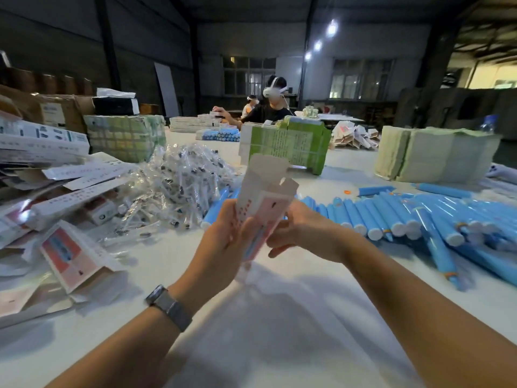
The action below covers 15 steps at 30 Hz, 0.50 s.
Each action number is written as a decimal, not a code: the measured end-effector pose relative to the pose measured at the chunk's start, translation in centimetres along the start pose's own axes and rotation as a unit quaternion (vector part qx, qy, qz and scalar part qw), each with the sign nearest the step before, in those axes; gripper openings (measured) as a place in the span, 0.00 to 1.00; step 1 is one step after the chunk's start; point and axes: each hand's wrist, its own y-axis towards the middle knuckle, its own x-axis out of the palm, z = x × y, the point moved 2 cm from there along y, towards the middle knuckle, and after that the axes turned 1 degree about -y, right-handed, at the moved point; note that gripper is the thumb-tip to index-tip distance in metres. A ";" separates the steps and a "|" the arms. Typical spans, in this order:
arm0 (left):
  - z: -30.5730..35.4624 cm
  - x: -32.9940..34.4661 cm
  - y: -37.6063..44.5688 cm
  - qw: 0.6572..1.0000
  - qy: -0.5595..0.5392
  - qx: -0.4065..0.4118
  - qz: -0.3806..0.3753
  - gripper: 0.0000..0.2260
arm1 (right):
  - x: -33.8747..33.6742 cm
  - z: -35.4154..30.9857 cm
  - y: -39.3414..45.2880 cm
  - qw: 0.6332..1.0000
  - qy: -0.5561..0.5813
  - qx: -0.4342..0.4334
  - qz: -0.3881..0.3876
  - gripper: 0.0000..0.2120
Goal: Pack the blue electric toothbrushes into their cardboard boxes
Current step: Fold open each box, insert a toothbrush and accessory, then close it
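Both the left hand (223, 233) and right hand (302, 233) grip an upright cardboard box (263, 197), its far-end flaps open. Squeezing too hard could crush it, blocking a toothbrush (436, 242) from the right-hand pile.

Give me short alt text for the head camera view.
Both hands, left and right, hold an open-topped cardboard box upright above a white table. Blue toothbrushes lie heaped at right, flat boxes at left.
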 end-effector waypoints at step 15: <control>0.1 -0.7 -0.4 0.997 0.063 -0.005 0.050 0.12 | -5.6 4.6 1.6 0.764 -0.534 0.221 0.287 0.08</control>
